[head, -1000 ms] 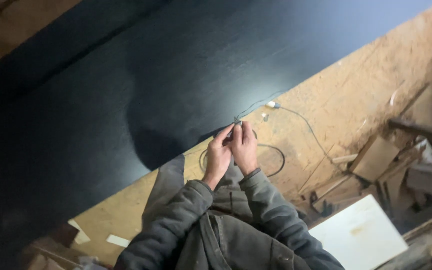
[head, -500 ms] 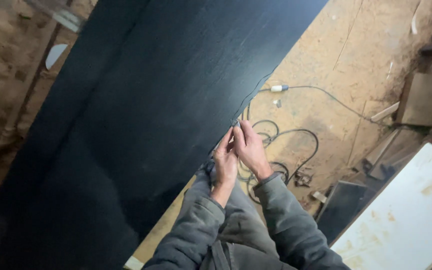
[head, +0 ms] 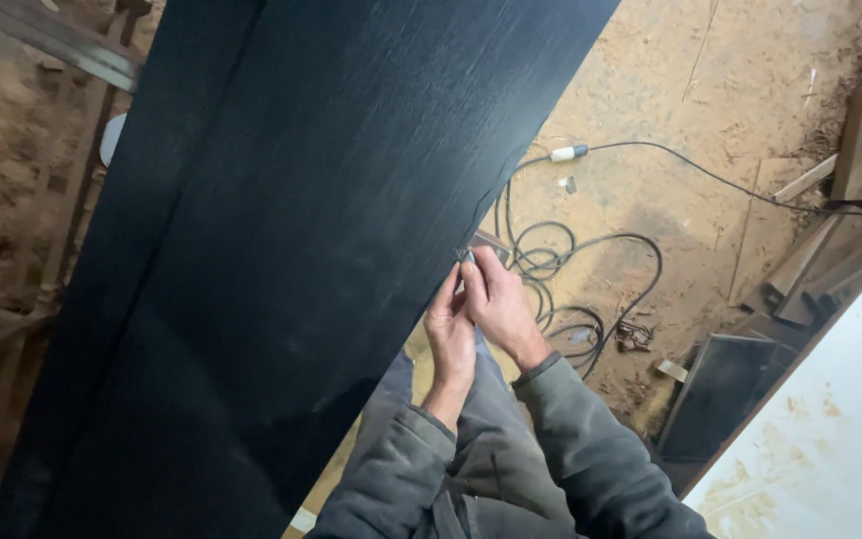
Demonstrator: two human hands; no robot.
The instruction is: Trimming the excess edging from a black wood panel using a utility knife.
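A large black wood-grain panel (head: 281, 260) fills the left and middle of the view. My left hand (head: 448, 334) and my right hand (head: 496, 304) meet at its right edge, fingertips pinched together on a small grey object (head: 468, 258) against that edge. What the object is cannot be made out. Both arms wear grey sleeves.
A black cable (head: 571, 269) lies coiled on the sawdust floor just right of my hands, with a white plug (head: 568, 153) farther off. A white board (head: 830, 429) sits at lower right, a dark panel (head: 715, 394) beside it, wood offcuts at upper right.
The view has swung, so the panel edge now runs more steeply. My hands have stayed pinched together at the edge. The white board has come further into view.
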